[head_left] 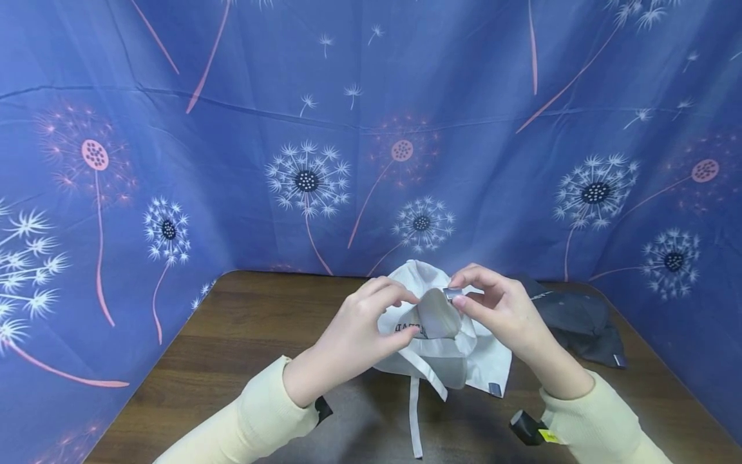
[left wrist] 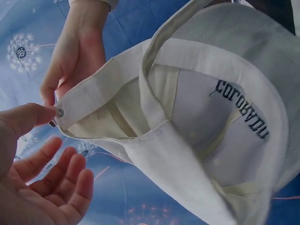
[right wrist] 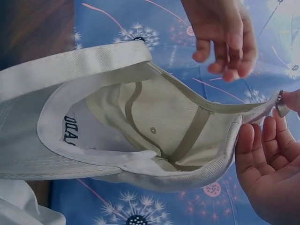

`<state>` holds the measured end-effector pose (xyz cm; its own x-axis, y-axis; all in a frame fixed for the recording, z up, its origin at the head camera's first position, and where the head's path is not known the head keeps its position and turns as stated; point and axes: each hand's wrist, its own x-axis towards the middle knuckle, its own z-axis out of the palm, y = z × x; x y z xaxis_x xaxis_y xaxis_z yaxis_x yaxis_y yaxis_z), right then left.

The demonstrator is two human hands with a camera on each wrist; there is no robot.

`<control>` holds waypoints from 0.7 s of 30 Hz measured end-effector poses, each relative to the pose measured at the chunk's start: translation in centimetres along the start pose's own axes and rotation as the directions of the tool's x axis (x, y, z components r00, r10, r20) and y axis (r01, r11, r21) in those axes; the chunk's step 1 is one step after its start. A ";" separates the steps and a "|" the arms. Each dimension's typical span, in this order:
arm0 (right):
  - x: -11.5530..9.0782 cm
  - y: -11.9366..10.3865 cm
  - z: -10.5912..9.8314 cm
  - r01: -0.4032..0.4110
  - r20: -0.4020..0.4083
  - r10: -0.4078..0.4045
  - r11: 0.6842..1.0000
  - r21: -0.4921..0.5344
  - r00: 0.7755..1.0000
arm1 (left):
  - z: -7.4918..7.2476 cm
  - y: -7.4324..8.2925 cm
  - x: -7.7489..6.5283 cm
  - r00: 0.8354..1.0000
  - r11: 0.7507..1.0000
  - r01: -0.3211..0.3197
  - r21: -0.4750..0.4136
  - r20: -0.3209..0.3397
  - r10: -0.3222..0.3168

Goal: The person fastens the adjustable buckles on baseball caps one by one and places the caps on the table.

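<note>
- White baseball cap (head_left: 440,316) is between your hands over the desk (head_left: 261,322), brim towards you.
- Your right hand (head_left: 504,312) pinches the metal buckle (head_left: 452,294); your left hand (head_left: 368,322) has fingers parted, gripping nothing.
- Strap (right wrist: 79,68) trails lengthwise towards you, nearer your left hand (buckle's off to the right).

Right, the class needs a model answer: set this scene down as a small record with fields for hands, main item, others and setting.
Main item: white cap, its inside showing dark lettering
Right hand: pinches the metal buckle at the cap's edge
Left hand: beside the cap, holding nothing
Strap: leads away from the buckle
Others: dark fabric item, right side; white fabric piece with dark tag
Setting: brown table, blue dandelion-print cloth behind
</note>
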<state>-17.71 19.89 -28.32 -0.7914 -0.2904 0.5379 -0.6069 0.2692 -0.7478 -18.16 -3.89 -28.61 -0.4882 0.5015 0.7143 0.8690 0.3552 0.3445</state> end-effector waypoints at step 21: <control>0.1 0.7 0.2 0.011 -0.025 -0.010 1.000 0.015 1.000 | 3.0 -2.3 -5.8 0.928 0.911 0.366 -0.191 0.150 -0.341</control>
<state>-18.21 19.87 -28.89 -0.7868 -0.2703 0.5549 -0.6141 0.2523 -0.7478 -17.54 -5.31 -35.38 -0.7617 0.4626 0.4536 0.6283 0.3565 0.6914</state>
